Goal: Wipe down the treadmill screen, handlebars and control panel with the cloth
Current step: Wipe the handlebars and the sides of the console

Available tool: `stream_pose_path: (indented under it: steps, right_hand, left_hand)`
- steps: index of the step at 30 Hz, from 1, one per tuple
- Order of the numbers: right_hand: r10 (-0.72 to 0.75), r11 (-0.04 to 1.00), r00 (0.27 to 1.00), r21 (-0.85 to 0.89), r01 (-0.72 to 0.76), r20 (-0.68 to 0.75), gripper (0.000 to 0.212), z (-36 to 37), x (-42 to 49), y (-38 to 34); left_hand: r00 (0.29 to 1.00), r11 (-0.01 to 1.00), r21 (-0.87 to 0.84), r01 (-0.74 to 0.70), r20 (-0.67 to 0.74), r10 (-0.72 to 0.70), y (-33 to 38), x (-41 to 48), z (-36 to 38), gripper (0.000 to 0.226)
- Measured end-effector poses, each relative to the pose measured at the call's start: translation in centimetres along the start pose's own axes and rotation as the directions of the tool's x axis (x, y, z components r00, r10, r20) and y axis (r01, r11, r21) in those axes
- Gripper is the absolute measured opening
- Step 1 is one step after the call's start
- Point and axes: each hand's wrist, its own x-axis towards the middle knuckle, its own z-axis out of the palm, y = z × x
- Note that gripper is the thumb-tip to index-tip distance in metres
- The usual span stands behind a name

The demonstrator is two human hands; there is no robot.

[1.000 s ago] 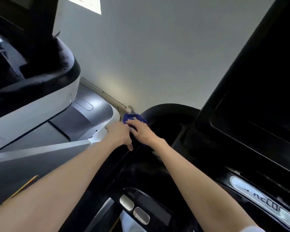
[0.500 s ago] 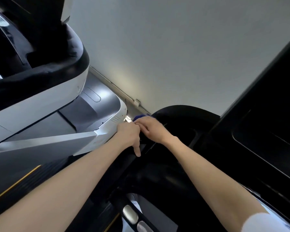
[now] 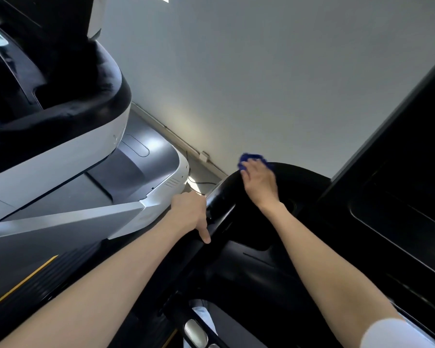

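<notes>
The crumpled blue cloth (image 3: 251,159) sits on top of the bend of the glossy black curved handlebar (image 3: 221,197), at its far end near the wall. It is bunched under the right hand (image 3: 260,184), whose fingers curl over it and press it onto the bar; only a little fabric shows past the fingertips. Lower on the same bar, the left hand (image 3: 189,213) grips the left edge, fingers folded over it and thumb stretched down along it. The dark console panel (image 3: 392,197) stands to the right, and a white and grey neighbouring treadmill (image 3: 91,197) to the left. The wadded cloth likely touches little surface, so it may skip patches or slip off the rounded far edge. The bare left palm may smear the gloss, and the stretch beneath it goes unwiped unless that hand shifts.
</notes>
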Motion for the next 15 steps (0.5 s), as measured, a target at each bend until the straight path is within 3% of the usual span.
stream_pose_path:
  steps: [3,5,7,11,13,15]
  right_hand:
    - [0.275,0.934,0.961,-0.243,-0.263,0.017,0.044,-1.6,1.1,2.5]
    - [0.367,0.912,0.928,-0.222,-0.346,0.059,0.043,-2.2,2.0,2.6]
    - [0.368,0.923,0.924,-0.157,-0.351,0.101,0.040,-1.9,2.9,2.0]
    - [0.154,0.978,0.988,-0.149,-0.147,0.034,0.036,-1.2,1.7,2.4]
    - [0.234,0.956,0.971,-0.170,-0.240,-0.058,0.039,-1.5,0.7,3.7]
    - [0.415,0.891,0.904,-0.153,-0.427,-0.102,0.042,-2.2,0.1,4.4]
  left_hand:
    - [1.000,1.000,0.008,0.005,0.009,-0.005,0.1,0.1,0.0,0.058]
    - [1.000,1.000,-0.008,0.005,0.022,-0.005,0.3,0.3,0.0,0.057]
    - [0.999,1.000,-0.026,0.005,0.035,-0.004,0.4,0.4,-0.1,0.056]
    - [0.999,1.000,-0.028,0.013,0.041,-0.012,0.3,0.6,0.0,0.061]
    - [0.999,0.999,-0.033,0.017,0.035,-0.016,0.2,0.6,0.2,0.061]
    - [0.999,0.999,-0.044,0.022,0.039,-0.021,0.2,0.6,0.2,0.063]
